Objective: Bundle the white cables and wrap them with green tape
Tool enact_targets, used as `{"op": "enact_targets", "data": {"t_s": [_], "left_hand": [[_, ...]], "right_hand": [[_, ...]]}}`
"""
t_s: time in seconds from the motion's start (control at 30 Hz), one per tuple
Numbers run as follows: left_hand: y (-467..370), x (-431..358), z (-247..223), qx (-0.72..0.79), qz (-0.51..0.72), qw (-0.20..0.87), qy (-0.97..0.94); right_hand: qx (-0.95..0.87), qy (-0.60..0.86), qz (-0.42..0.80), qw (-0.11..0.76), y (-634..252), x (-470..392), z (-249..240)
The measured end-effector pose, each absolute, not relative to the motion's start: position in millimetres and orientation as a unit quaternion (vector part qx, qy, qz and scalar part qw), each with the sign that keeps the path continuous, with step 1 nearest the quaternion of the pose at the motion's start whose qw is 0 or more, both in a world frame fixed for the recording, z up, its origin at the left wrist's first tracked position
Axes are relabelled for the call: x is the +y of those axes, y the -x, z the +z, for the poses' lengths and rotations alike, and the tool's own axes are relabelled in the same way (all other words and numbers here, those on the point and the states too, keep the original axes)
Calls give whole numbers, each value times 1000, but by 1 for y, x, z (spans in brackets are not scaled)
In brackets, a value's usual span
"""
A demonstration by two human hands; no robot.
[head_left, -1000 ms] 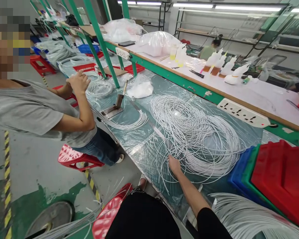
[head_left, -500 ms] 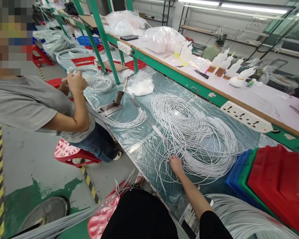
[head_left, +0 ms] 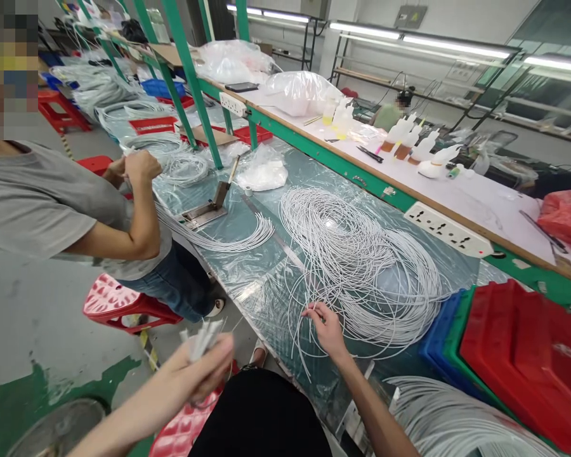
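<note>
My left hand (head_left: 209,368), slightly blurred, is closed round a bundle of white cables (head_left: 202,340) above a red stool; the bundle's ends stick up past the fingers. At the near edge of a big loose coil of white cables (head_left: 356,247), my right hand (head_left: 327,329) has its fingertips pinched on a thin cable. Loose cable ends curve over the table beside that hand. Another fanned bunch of white cables (head_left: 247,240) lies further left, running toward a co-worker.
The co-worker (head_left: 76,203) stands at the left with both hands raised. Stacked bins (head_left: 518,343) sit on the right, above another large cable coil (head_left: 457,412). A power strip (head_left: 447,230) lines the raised shelf. A small lever tool (head_left: 214,206) stands on the table.
My left hand has come into view at the lower left with the cable bundle. My right hand has shifted slightly left, its fingers now pinching at the cable ends. The view has turned slightly right.
</note>
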State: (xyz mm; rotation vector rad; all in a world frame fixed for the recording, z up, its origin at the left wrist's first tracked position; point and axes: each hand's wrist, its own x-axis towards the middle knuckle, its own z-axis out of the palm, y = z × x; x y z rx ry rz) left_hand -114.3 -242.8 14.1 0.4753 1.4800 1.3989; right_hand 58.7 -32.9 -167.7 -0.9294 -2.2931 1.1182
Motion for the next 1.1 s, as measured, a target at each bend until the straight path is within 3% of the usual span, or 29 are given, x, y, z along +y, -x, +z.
{"op": "enact_targets", "data": {"t_s": [0.07,0.17,0.33,0.53,0.83,1.1], "left_hand": [[113,-218,4,639,512,510,-263],[105,-184,-8,691,491,416,-329],[95,-161,-19,674,512,366,-387],[106,-169,-21,666,466,385,-438],[119,-181,-17,605,448,416,-510],[117,-182,-20,655,494,294,-491]], "right_hand": [[-774,310,487,260,-55,-45,-138],[-704,286,568,315,-50,-60,-96],[-685,235,619,303,-38,-80,-57],[-649,204,671,294,-27,-86,-48],[-701,145,676,177,-28,-74,-37],[-739,144,631,185,-20,-80,-52]]}}
